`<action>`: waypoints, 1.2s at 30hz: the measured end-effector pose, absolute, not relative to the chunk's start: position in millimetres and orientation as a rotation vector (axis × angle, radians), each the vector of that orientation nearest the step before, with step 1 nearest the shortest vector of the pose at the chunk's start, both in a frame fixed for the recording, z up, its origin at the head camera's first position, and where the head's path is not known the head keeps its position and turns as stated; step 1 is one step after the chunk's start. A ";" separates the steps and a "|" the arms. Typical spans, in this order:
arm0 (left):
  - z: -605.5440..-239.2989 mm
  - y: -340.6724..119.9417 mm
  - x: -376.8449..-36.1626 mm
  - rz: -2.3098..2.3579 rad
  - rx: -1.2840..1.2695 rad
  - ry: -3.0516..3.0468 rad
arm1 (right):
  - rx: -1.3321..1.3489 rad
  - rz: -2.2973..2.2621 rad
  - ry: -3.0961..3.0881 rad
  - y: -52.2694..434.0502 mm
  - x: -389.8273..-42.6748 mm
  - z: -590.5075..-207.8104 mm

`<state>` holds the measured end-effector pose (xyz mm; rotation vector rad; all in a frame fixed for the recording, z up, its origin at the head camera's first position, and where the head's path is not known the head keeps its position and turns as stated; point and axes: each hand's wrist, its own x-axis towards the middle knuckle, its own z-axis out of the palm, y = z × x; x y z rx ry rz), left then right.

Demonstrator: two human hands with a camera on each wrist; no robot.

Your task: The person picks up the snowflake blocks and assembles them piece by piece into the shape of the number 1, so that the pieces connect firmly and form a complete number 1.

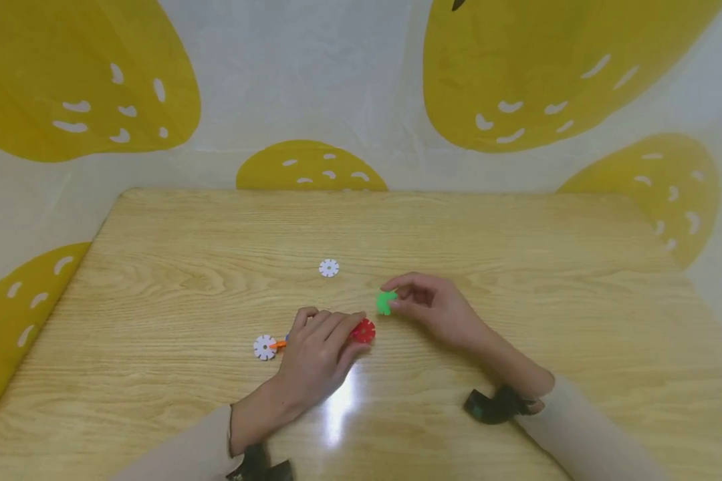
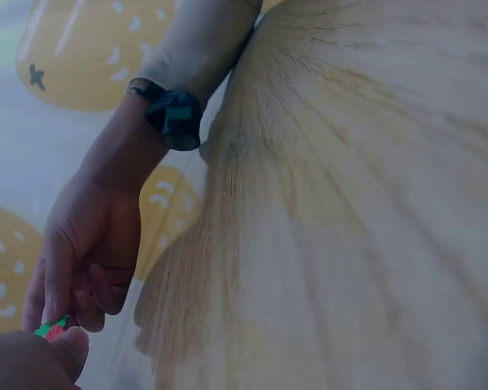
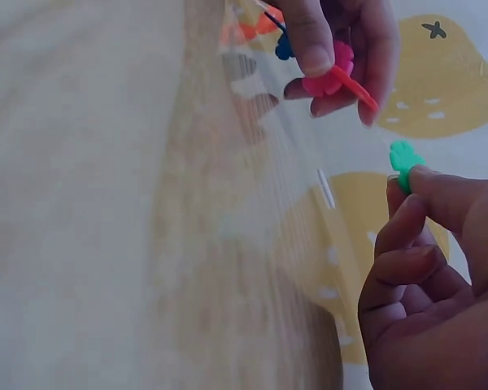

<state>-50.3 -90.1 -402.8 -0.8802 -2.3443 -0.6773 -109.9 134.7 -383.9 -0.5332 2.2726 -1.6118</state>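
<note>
While the left hand [image 1: 319, 351] pinches the red disc [image 1: 364, 331] slot-outward, the right hand [image 1: 436, 307] pinches the green disc [image 1: 386, 302] at its two o'clock, edges facing

Around the red disc [image 1: 364, 331] the table [image 1: 517, 240] offered plenty of open wood: the whole far half, the right side and the left edge lay bare. Beyond the red disc, a lone white disc [image 1: 329, 268] sat in the way, well apart. Left of it, a second white disc [image 1: 265, 347] with an orange piece [image 1: 279, 345] lay beside the left hand [image 1: 315, 354]. The right hand [image 1: 433, 304] with a green disc [image 1: 386, 302] blocked the near right, leaving only a narrow gap.
</note>
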 end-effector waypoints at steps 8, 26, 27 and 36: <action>-402.0 -90.3 -50.5 -0.665 -0.881 -2.357 | -0.523 -1.659 2.170 130.2 -94.5 -362.1; -401.1 -90.2 -50.1 -0.654 -0.871 -2.356 | -0.550 -1.656 2.141 126.6 -90.2 -364.2; -401.2 -90.2 -50.1 -0.655 -0.871 -2.355 | -0.560 -1.650 2.149 126.6 -90.2 -364.0; -401.4 -89.7 -50.9 -0.644 -0.871 -2.342 | -0.625 -1.660 2.131 125.9 -89.8 -363.8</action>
